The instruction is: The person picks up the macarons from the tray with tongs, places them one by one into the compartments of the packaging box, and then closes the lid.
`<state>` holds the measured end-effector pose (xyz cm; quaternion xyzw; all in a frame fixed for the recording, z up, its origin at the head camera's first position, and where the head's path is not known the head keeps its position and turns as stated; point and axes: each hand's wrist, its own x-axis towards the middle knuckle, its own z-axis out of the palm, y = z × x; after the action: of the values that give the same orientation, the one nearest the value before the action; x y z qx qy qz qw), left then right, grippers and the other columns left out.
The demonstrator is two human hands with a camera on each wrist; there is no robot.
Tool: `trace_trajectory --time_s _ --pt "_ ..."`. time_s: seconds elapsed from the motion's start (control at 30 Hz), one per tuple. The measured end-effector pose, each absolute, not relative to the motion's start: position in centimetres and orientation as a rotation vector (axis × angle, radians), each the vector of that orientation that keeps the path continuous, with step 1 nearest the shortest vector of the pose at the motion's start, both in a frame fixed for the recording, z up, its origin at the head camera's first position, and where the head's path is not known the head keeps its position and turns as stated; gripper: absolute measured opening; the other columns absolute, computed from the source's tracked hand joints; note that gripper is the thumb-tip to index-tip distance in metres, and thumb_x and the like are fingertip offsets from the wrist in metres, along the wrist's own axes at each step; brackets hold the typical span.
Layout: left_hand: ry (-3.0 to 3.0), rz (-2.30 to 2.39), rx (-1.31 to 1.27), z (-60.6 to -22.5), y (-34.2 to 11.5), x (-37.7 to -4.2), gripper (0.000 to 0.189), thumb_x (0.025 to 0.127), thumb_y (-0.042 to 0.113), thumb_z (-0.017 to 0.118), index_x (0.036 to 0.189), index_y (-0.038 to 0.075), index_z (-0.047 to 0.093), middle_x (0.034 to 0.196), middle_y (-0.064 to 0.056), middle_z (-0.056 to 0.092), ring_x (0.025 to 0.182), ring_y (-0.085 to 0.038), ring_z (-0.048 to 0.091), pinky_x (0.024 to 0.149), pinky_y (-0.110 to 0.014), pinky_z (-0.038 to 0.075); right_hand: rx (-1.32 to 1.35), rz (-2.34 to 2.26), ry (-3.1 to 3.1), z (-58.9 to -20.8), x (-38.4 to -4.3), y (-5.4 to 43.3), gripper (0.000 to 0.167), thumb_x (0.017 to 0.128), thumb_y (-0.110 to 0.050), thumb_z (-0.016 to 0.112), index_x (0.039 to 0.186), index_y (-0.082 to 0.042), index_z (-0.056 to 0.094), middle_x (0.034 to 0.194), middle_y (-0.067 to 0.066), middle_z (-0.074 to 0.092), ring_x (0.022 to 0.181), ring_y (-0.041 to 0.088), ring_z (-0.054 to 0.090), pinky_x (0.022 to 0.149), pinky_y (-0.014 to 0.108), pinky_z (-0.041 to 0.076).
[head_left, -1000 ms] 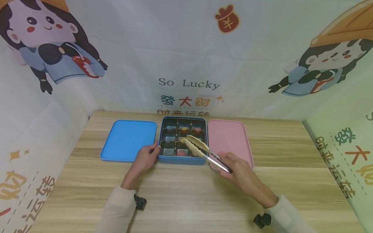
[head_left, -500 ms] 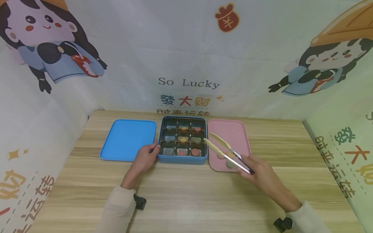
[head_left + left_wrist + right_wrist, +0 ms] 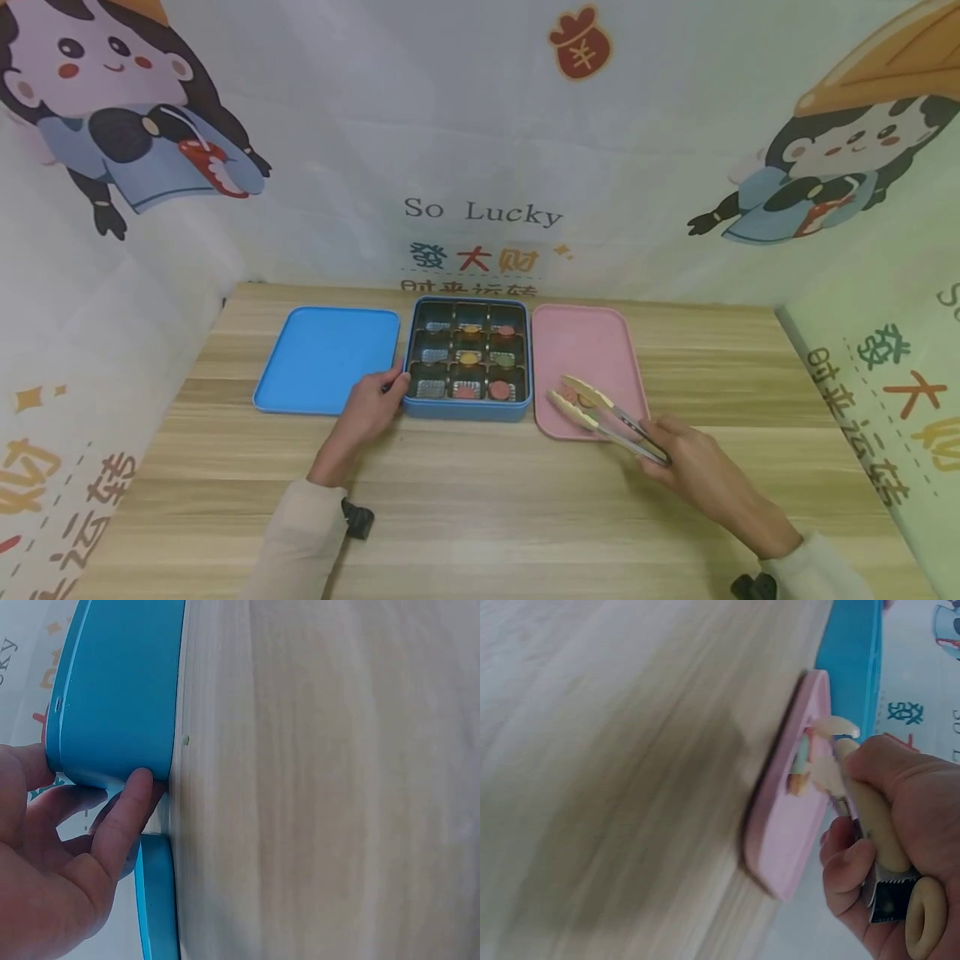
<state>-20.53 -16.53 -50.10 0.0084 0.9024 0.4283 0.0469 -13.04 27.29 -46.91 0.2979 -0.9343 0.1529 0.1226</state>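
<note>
In the head view, a blue box (image 3: 467,410) stands mid-table with a dark divided insert. Small round pink, yellow and green pieces, like the yellow piece (image 3: 468,358), sit in its middle and right columns. My left hand (image 3: 369,407) holds the box's left side, thumb at the rim and fingers against the outer wall in the left wrist view. With my right hand (image 3: 705,467) I grip tongs (image 3: 636,440). Their cream tips are spread over a pink tray (image 3: 588,333), around or above small pieces (image 3: 572,393). Whether the tips touch them I cannot tell.
A flat blue tray (image 3: 326,358) lies left of the box, partly behind my left hand. The wooden table (image 3: 480,508) meets a printed cloth backdrop (image 3: 337,150) at the back. Cloth walls also rise on both sides. Wrist cameras sit at both sleeves.
My right hand and the tongs have moved right from over the box to over the pink tray. A pink piece in the box's front right compartment is now uncovered. My left hand stays at the box.
</note>
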Motion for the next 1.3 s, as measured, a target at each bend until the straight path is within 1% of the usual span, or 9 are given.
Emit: trace_trajectory --time_s 0.17,0.33,0.5,0.6,0.77,0.83,0.97,1.07,1.3 --pt "2.756 1.303 0.028 -50.2 -16.6 -20.5 0.05 0.104 0.03 0.046 0.144 0.0 0.045 0.081 -0.01 0.069 0.09 -0.027 0.06 0.081 -0.039 0.046 0.874 0.406 -2.761 -46.3 -13.2 26.9 0.047 0.076 -0.006 0.082 0.115 0.015 0.066 0.083 0.007 0.059 0.059 0.0 0.037 0.046 0.013 0.035" --pt "2.748 1.324 0.015 -50.4 -16.7 -20.5 0.049 0.105 0.029 0.046 0.144 0.0 0.046 0.083 -0.012 0.069 0.091 -0.028 0.06 0.083 -0.041 0.047 0.879 0.392 -2.749 -46.2 -13.1 26.7 0.048 0.075 -0.006 0.083 0.115 0.015 0.066 0.083 0.006 0.058 0.059 0.0 0.037 0.046 0.014 0.036" --pt "2.752 1.323 0.02 -50.2 -16.6 -20.5 0.048 0.105 0.028 0.046 0.143 0.0 0.046 0.084 -0.013 0.071 0.092 -0.029 0.061 0.085 -0.043 0.048 0.841 0.45 -2.744 -45.9 -13.3 26.5 0.046 0.077 -0.004 0.081 0.115 0.016 0.065 0.086 0.012 0.065 0.058 0.0 0.04 0.046 0.014 0.037" --pt "2.758 1.318 0.024 -50.2 -16.6 -20.5 0.047 0.105 0.028 0.046 0.143 0.0 0.047 0.082 -0.012 0.071 0.089 -0.028 0.061 0.083 -0.041 0.048 0.835 0.481 -2.721 -45.7 -13.6 26.3 0.045 0.077 -0.003 0.079 0.115 0.016 0.065 0.089 0.015 0.067 0.059 0.0 0.041 0.046 0.013 0.037" --pt "2.752 1.314 0.008 -50.2 -16.6 -20.5 0.047 0.105 0.028 0.047 0.143 0.0 0.047 0.079 -0.01 0.068 0.086 -0.026 0.059 0.077 -0.036 0.046 0.849 0.506 -2.666 -45.4 -14.1 26.0 0.045 0.075 -0.001 0.08 0.115 0.016 0.066 0.084 0.009 0.061 0.06 0.0 0.039 0.046 0.014 0.037" --pt "2.748 1.312 -0.001 -50.2 -16.5 -20.5 0.047 0.105 0.028 0.047 0.143 0.0 0.047 0.079 -0.01 0.067 0.086 -0.026 0.059 0.076 -0.035 0.046 0.833 0.508 -2.664 -45.3 -14.2 25.8 0.046 0.076 -0.002 0.08 0.116 0.015 0.066 0.086 0.009 0.061 0.061 0.001 0.04 0.046 0.015 0.038" --pt "2.736 1.322 -0.011 -50.3 -16.5 -20.5 0.047 0.105 0.028 0.047 0.143 0.0 0.047 0.084 -0.011 0.069 0.086 -0.025 0.06 0.077 -0.036 0.047 0.783 0.502 -2.693 -45.1 -14.5 25.4 0.046 0.078 -0.007 0.08 0.118 0.012 0.066 0.089 0.008 0.061 0.064 0.004 0.043 0.05 0.018 0.04" --pt "2.734 1.331 -0.016 -50.3 -16.5 -20.6 0.047 0.104 0.028 0.047 0.143 0.0 0.048 0.087 -0.012 0.07 0.084 -0.024 0.061 0.077 -0.036 0.047 0.761 0.506 -2.721 -44.9 -14.8 24.9 0.047 0.08 -0.011 0.08 0.12 0.01 0.066 0.086 0.005 0.057 0.064 0.005 0.041 0.052 0.019 0.039" --pt "2.749 1.318 0.0 -50.2 -16.5 -20.7 0.047 0.105 0.028 0.047 0.143 0.0 0.047 0.08 -0.01 0.067 0.081 -0.023 0.058 0.073 -0.033 0.045 0.753 0.549 -2.773 -44.0 -15.3 23.2 0.049 0.085 -0.017 0.077 0.125 0.008 0.064 0.078 0.0 0.049 0.062 0.004 0.038 0.052 0.019 0.038"
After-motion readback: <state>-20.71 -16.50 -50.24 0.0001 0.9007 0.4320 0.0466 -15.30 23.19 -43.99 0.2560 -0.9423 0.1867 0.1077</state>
